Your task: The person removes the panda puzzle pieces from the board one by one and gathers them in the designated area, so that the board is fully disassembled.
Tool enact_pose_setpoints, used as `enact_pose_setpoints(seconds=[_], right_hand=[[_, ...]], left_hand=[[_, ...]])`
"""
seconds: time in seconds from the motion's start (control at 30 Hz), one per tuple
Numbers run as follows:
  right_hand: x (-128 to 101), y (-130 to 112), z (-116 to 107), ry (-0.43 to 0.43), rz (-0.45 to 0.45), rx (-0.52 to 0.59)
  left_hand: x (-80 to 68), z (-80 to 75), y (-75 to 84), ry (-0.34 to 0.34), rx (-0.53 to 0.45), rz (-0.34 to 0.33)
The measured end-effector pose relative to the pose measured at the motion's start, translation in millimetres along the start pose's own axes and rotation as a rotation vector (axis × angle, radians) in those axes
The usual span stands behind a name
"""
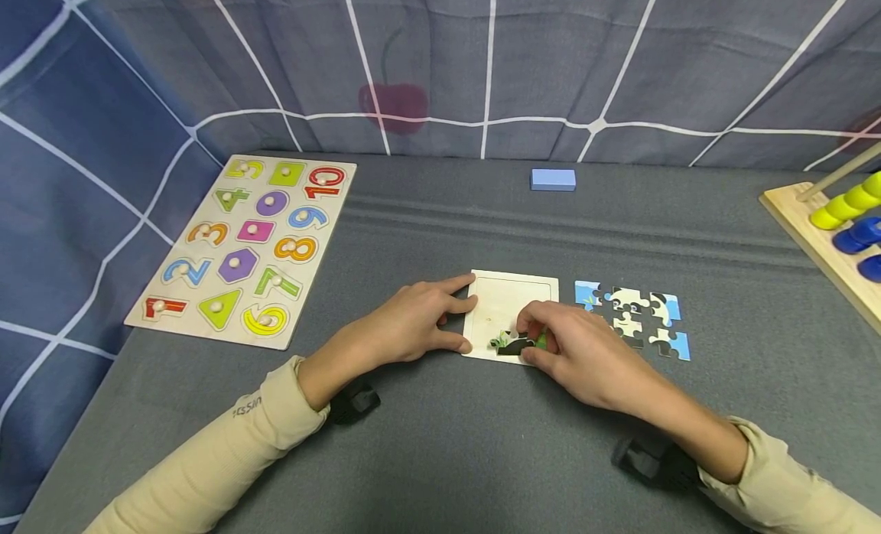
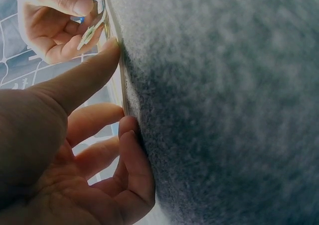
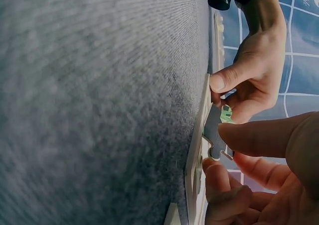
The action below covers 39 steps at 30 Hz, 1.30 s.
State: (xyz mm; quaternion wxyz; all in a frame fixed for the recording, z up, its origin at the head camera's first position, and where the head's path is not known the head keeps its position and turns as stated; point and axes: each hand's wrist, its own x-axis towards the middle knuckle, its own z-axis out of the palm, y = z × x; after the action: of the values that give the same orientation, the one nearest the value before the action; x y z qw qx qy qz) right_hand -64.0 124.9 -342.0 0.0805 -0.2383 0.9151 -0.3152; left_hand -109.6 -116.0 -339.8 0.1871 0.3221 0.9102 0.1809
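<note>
A pale wooden puzzle tray (image 1: 505, 293) lies on the dark cloth. My left hand (image 1: 421, 320) rests against its left edge, forefinger at the far corner and thumb (image 2: 94, 78) at the near one. Over the tray's near part, my right hand (image 1: 585, 350) pinches a green, black and white jigsaw piece (image 1: 511, 346) between thumb and fingers. In the right wrist view the piece (image 3: 214, 128) is tilted, its plain grey back showing, near the tray's rim. A bit of green (image 1: 541, 340) peeks out under the right fingers, partly hidden by them.
Right of the tray lie several loose panda jigsaw pieces (image 1: 628, 325), partly behind my right hand. A number and shape peg board (image 1: 258, 270) lies at left, a blue block (image 1: 553, 180) at the back. A wooden bead frame (image 1: 815, 228) stands at the right edge.
</note>
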Motion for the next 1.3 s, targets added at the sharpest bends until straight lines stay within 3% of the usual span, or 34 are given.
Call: enact_pose_setpoints(seconds=[1.3], right_hand=[[0.1, 0.0, 2.9, 0.02, 0.025, 0.061]], left_hand=[[0.3, 0.9, -0.6, 0.001, 0.0, -0.006]])
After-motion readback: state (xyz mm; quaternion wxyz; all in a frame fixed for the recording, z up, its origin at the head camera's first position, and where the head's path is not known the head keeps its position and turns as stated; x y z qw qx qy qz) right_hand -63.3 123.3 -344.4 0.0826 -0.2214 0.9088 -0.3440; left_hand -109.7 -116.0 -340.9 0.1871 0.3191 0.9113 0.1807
